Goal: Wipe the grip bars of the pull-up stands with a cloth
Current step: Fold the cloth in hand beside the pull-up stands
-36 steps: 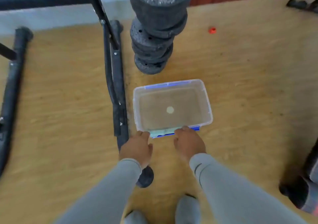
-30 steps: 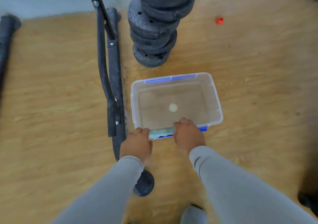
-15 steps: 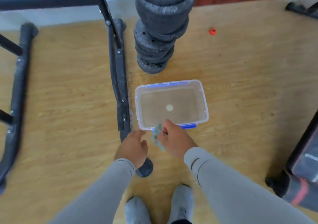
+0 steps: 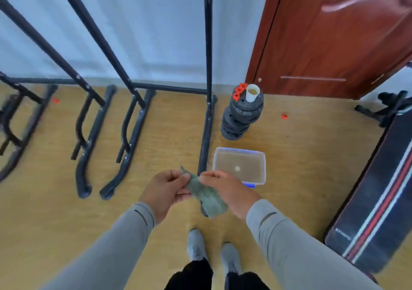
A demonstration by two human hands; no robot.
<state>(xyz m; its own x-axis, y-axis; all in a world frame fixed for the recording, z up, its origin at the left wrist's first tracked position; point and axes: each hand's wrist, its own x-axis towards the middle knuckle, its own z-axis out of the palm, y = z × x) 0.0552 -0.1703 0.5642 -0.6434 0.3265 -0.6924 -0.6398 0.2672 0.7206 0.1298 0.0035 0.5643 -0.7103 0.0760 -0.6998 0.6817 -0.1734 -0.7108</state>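
Both hands held a limp, fuzzy grey-green cloth (image 4: 206, 197) above the wood-grain floor (image 4: 55, 211): the left hand (image 4: 166, 191) and right hand (image 4: 226, 190) each pinched its upper edge with closed fingers. Black tubular pull-up stands (image 4: 136, 120) stood ahead, beside a clear rectangular plastic tub (image 4: 239, 168) and stacked round weight plates (image 4: 242, 116).

Both hands, left hand (image 4: 163, 190) and right hand (image 4: 225, 190), pinch a green cloth (image 4: 204, 195) above the wooden floor (image 4: 55, 211), near black pull-up stands (image 4: 133, 131).
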